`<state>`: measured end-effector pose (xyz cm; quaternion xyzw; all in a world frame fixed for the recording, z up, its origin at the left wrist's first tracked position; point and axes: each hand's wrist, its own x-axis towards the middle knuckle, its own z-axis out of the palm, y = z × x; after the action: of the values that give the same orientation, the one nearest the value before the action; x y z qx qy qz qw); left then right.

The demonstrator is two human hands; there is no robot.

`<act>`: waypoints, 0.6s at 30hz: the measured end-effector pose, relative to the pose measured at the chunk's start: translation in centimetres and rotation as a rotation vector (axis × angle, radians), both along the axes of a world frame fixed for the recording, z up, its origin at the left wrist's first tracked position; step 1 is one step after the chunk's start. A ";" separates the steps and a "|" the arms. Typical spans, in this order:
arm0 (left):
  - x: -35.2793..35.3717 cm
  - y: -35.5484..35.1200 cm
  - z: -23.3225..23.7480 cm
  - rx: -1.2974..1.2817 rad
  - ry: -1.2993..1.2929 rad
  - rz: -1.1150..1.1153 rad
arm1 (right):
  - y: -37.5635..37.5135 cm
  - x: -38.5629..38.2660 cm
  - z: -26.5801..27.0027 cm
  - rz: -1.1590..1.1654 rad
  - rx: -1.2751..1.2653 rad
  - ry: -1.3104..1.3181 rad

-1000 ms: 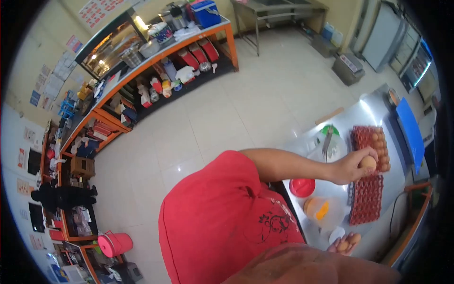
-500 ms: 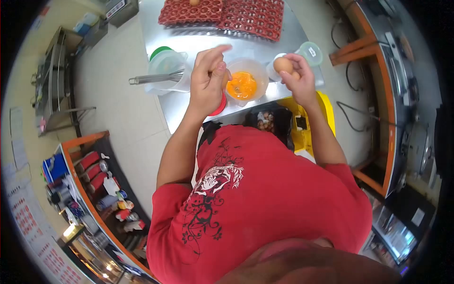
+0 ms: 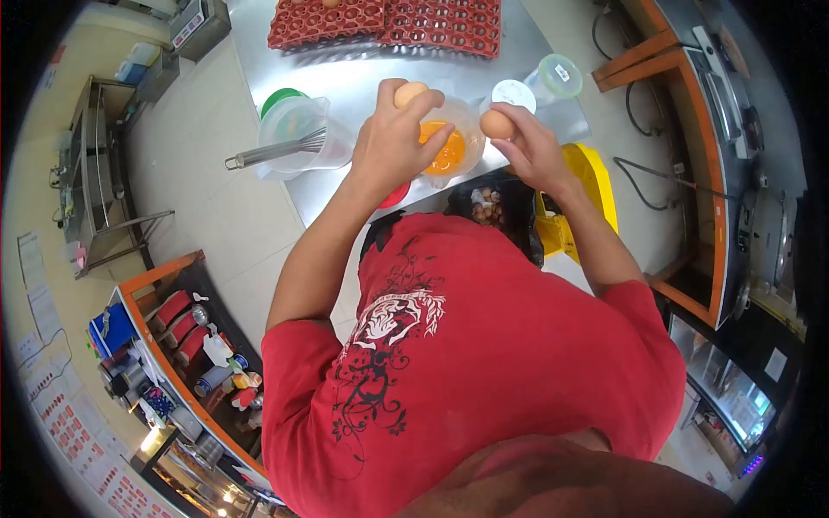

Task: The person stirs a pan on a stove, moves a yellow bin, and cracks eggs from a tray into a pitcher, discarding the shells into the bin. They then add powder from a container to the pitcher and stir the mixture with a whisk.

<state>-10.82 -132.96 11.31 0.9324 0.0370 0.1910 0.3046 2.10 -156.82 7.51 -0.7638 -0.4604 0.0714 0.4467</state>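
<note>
Left hand (image 3: 393, 142) - grip pinched on the left egg (image 3: 410, 91), fingertips around it, held above the near rim of the clear bowl (image 3: 462, 116). The bowl holds yolk (image 3: 442, 148) and stands at the table (image 3: 363, 73) edge.
Right hand (image 3: 531, 151) - grip closed on the right egg (image 3: 496, 123), just right of the bowl; can't tell whether it touches the rim.
Jug (image 3: 298, 129) with a whisk (image 3: 268, 154) in it, left of the bowl. Red egg trays (image 3: 389, 22) at the far side. White cup (image 3: 514, 93) and a green-rimmed tub (image 3: 557, 76) beyond the right hand. Black bag (image 3: 492, 207) with shells under the table edge, yellow bin (image 3: 596, 186) beside it.
</note>
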 end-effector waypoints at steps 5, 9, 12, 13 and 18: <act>0.1 -0.8 0.6 0.110 0.165 -0.015 | -0.2 -0.3 -0.5 -0.004 -0.056 -0.010; 0.6 -1.3 0.9 0.174 0.262 -0.049 | 0.2 -0.1 0.1 0.008 -0.181 0.053; 1.2 -1.7 0.6 0.240 0.316 -0.095 | 0.6 0.0 1.6 0.005 -0.185 0.068; 1.3 -1.6 0.6 0.249 0.286 -0.104 | 1.1 0.1 1.9 0.040 -0.143 0.145; 1.4 -0.8 0.5 0.240 0.156 -0.121 | 2.8 0.3 4.0 0.153 -0.147 0.496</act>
<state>-9.45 -133.78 11.77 0.9746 -0.0187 0.1021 0.1982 2.39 -154.06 11.50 -0.7162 -0.3868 0.3235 0.4824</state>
